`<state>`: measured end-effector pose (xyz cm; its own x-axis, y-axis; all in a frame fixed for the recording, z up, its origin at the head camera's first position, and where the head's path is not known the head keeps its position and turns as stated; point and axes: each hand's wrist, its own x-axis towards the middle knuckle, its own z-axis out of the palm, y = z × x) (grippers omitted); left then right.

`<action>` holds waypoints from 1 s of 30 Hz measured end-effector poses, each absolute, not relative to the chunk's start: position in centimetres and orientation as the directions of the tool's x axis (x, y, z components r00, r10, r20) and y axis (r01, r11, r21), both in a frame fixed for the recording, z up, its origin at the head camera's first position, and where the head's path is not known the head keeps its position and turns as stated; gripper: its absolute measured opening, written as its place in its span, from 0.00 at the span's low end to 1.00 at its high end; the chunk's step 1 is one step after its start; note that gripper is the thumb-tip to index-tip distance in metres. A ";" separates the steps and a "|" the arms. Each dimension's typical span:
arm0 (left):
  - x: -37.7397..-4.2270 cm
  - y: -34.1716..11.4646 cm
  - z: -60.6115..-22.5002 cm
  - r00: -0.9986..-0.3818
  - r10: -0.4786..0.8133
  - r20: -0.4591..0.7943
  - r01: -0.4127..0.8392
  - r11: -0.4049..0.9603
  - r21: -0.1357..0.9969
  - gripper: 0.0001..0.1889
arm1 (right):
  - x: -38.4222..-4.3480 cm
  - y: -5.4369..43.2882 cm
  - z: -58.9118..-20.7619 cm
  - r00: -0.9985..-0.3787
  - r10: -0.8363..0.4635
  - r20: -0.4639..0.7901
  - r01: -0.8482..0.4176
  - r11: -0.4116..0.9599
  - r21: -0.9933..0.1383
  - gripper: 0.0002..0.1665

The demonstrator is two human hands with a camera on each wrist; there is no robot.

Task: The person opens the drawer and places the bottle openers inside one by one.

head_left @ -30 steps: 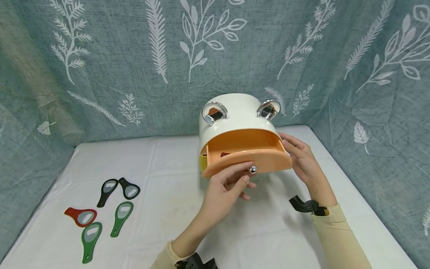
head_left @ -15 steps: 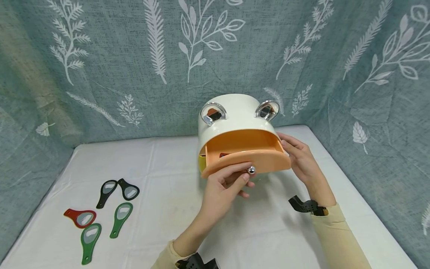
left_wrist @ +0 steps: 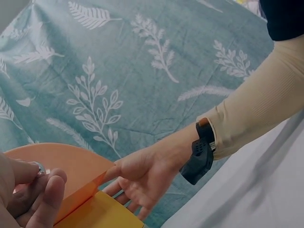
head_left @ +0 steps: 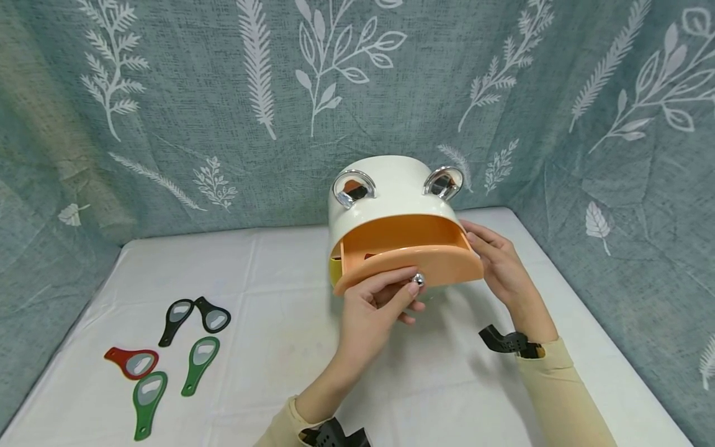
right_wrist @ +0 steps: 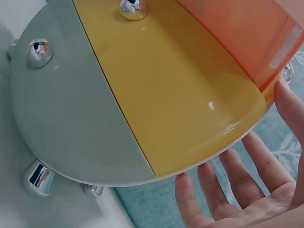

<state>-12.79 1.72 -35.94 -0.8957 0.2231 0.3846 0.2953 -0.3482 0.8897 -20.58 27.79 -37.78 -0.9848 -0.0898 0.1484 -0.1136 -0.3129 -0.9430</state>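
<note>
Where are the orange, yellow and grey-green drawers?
Orange drawer (head_left: 444, 264): head view, on its front panel.
Yellow drawer (right_wrist: 175, 90): right wrist view, on its front.
Grey-green drawer (right_wrist: 71, 109): right wrist view, on its front.

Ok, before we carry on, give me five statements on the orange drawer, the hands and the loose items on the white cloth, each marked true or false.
1. The orange drawer stands open. True.
2. The left hand is well clear of that drawer. False: it pinches the silver knob on its front.
3. The right hand is at the side of the white cabinet. True.
4. All the paddle-shaped items on the white cloth are green. False: two are green, two black and one red.
5. The two black items lie farther from the person than the red item. True.
</note>
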 end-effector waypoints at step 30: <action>-14.1 1.3 -35.6 -0.890 0.226 0.396 0.319 -0.310 0.895 0.13 | -20.5 27.7 -37.6 -0.985 -0.096 0.141 -0.107 -0.299 -0.948 0.20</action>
<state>-14.08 1.30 -35.61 -0.8900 0.2261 0.3959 0.3194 -0.3105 0.8953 -20.51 27.67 -37.64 -0.9854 -0.0958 0.1409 -0.1065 -0.2992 -0.9482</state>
